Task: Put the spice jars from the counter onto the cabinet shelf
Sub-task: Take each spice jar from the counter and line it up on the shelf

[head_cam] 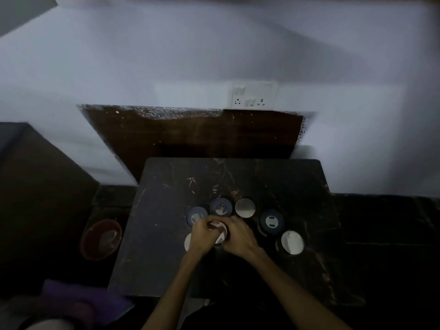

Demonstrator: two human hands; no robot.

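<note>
While 2 hands, left hand, right hand, clasp 1 jar, counter.

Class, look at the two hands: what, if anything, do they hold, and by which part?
Both hands, left and right, close together around one jar on the counter, gripping near its top.

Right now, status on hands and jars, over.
Left hand and right hand both closed on one jar at counter centre. Other jars close around it. Cabinet shelf not in view.
</note>
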